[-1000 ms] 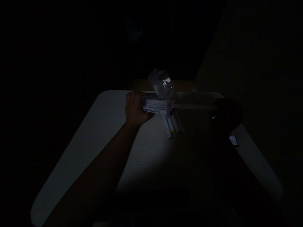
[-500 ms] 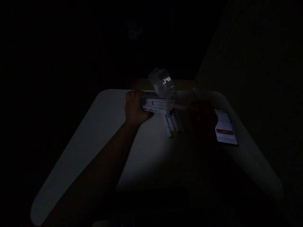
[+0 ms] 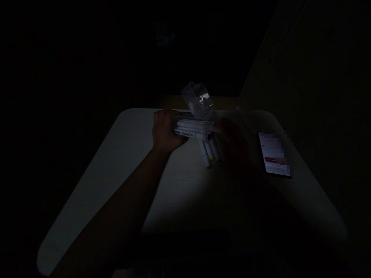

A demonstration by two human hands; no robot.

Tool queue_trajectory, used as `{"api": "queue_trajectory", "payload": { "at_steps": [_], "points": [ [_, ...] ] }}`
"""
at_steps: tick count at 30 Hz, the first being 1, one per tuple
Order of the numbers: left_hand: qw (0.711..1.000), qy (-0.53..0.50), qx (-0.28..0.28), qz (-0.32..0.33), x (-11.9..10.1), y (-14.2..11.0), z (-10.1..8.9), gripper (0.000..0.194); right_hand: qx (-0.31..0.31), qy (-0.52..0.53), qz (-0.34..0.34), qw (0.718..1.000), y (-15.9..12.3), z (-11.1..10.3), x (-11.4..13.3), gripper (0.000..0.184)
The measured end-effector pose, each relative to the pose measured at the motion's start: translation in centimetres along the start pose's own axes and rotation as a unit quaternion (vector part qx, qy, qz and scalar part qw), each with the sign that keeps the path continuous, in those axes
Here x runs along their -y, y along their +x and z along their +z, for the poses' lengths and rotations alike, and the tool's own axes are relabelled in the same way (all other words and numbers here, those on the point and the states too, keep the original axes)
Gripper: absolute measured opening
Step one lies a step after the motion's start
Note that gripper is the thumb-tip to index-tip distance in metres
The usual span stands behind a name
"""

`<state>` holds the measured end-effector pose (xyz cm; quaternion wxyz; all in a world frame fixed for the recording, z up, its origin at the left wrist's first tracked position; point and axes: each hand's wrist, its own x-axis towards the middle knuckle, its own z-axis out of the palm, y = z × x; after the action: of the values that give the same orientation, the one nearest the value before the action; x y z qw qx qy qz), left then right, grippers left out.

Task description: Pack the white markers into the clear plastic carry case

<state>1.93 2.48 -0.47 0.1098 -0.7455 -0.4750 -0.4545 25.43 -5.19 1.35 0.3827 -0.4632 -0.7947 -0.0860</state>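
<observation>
The scene is very dark. My left hand (image 3: pixel 164 130) is closed around one end of a bundle of white marker pens (image 3: pixel 191 129), held level just above a white table (image 3: pixel 116 170). My right hand (image 3: pixel 234 143) is a dim shape at the bundle's other end; its fingers are lost in shadow. Several more white markers with coloured caps (image 3: pixel 211 151) lie on the table under the bundle. A clear plastic container (image 3: pixel 197 99) stands tilted just behind the pens.
A phone with a lit screen (image 3: pixel 274 153) lies on the table to the right of my right hand. Another thin pen (image 3: pixel 242 116) rests near the far edge. A dark wall rises at the right.
My right hand has moved left from the phone's side to the end of the bundle, bringing in the marker it held out. The phone screen is now uncovered. My left hand has stayed put.
</observation>
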Motion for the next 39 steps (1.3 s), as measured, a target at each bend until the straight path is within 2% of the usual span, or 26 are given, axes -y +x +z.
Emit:
{"api": "queue_trajectory", "payload": {
  "at_steps": [4,8,17,22,27,32,35,39],
  "points": [
    [1.000,-0.006,0.003,0.004,0.0,0.0,0.0,0.058,0.000,0.007,-0.019,1.000,-0.1,0.7,-0.2,0.053],
    [1.000,-0.007,0.014,0.004,-0.1,0.1,-0.1,0.057,0.031,0.018,-0.018,0.999,0.0,1.3,-0.1,0.056],
    [1.000,-0.003,0.019,-0.007,-0.2,0.2,-0.1,0.056,0.095,0.006,0.005,0.995,-0.2,2.9,0.2,0.078],
    [1.000,-0.004,0.015,-0.011,-0.1,0.1,-0.1,0.057,0.092,-0.007,0.016,0.996,-0.1,2.7,1.0,0.076],
    [1.000,-0.004,0.014,-0.015,-0.2,0.1,-0.1,0.055,0.039,-0.054,0.094,0.993,0.3,1.2,0.0,0.067],
    [1.000,-0.002,0.007,-0.004,-0.3,0.1,-0.1,0.056,0.035,-0.173,0.227,0.958,-0.5,0.2,-3.3,0.067],
    [1.000,0.001,-0.001,0.004,-0.2,0.1,0.0,0.057,0.074,-0.227,0.274,0.932,-1.0,0.2,-4.3,0.066],
    [1.000,0.005,-0.013,0.015,-0.1,0.1,0.1,0.055,0.161,-0.269,0.321,0.893,-0.9,0.0,-3.8,0.065]
  ]
}}
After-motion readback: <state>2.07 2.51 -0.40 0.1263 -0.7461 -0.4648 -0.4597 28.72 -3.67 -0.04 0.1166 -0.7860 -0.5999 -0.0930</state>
